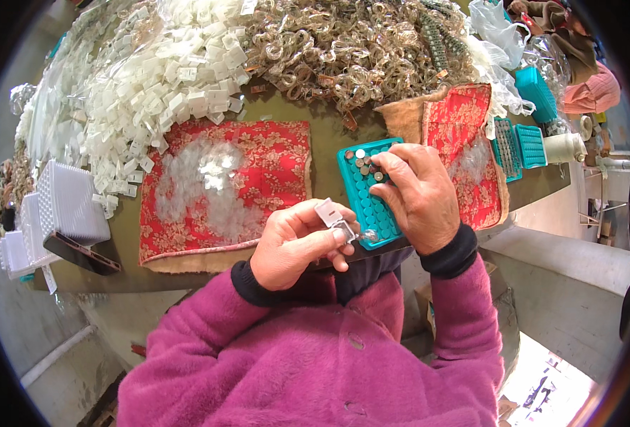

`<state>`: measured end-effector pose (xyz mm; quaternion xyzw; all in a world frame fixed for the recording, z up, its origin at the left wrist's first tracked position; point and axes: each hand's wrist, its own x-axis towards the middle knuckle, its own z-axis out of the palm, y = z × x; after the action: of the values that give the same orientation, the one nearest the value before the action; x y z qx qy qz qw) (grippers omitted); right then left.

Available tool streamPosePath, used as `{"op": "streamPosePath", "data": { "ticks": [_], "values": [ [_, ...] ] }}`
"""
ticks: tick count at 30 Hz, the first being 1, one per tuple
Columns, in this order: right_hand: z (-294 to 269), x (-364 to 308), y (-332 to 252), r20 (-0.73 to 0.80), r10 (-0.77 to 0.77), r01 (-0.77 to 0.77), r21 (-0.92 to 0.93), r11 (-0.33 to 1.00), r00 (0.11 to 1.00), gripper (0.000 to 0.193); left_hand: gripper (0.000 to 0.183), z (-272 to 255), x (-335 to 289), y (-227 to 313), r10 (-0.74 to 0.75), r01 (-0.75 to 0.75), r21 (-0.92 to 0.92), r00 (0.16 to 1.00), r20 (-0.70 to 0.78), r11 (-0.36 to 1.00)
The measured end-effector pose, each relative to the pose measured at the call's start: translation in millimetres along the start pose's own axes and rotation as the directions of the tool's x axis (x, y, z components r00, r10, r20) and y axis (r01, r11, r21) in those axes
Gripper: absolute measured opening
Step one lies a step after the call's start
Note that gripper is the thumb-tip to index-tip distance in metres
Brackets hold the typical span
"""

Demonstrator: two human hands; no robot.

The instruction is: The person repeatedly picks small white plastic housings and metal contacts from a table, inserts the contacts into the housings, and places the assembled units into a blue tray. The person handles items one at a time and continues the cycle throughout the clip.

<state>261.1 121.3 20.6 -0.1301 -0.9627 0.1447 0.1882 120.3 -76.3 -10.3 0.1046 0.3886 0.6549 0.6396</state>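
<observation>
My left hand [298, 240] pinches a small white plastic case [328, 212] with its lid tilted up. A see-through piece [367, 235] sticks out from the case on the right. My right hand [416, 189] reaches over a teal tray [372, 244] with rows of round pockets. Its thumb and forefinger close around a small silver button cell [378, 176] at the tray's right side. A few more button cells [360, 154] sit in the pockets at the far end; the nearer pockets show only teal.
A large heap of white plastic cases [180, 78] covers the far left; a pile of see-through straps [350, 50] lies beside it. Red flowered cloths [279, 164] flank the tray. White stacked trays [73, 199], a dark phone-like slab [80, 254] and teal trays [535, 92] stand at the sides. Another person's sleeve [592, 89] shows far right.
</observation>
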Motion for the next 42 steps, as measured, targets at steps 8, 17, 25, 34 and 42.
{"op": "streamPosePath", "data": {
  "ticks": [8,17,25,34,42],
  "values": [
    [5,-11,-6,-0.074,-0.071,0.06,-0.144,0.988,0.995,0.026,0.023,3,6,-3,0.097,-0.097,0.071,0.995,0.014,0.993],
    [9,-12,-11,-0.141,-0.032,0.029,-0.019,0.999,0.99,0.024,0.021,11,2,-5,0.13,-0.127,0.044,0.989,-0.076,0.991],
    [-4,-32,-37,-0.208,0.032,0.052,0.383,0.922,0.978,0.028,0.029,25,-7,-11,0.166,-0.165,0.063,0.986,-0.013,0.984],
    [-4,-55,-66,-0.264,0.287,-0.054,0.642,0.765,0.921,0.017,0.027,33,-19,-15,0.222,-0.217,0.179,0.975,-0.007,0.96],
    [-16,-73,-86,0.217,0.578,-0.399,0.894,0.207,0.787,0.009,0.028,34,-25,-23,0.38,-0.35,0.37,0.925,-0.008,0.861]
  ]
}}
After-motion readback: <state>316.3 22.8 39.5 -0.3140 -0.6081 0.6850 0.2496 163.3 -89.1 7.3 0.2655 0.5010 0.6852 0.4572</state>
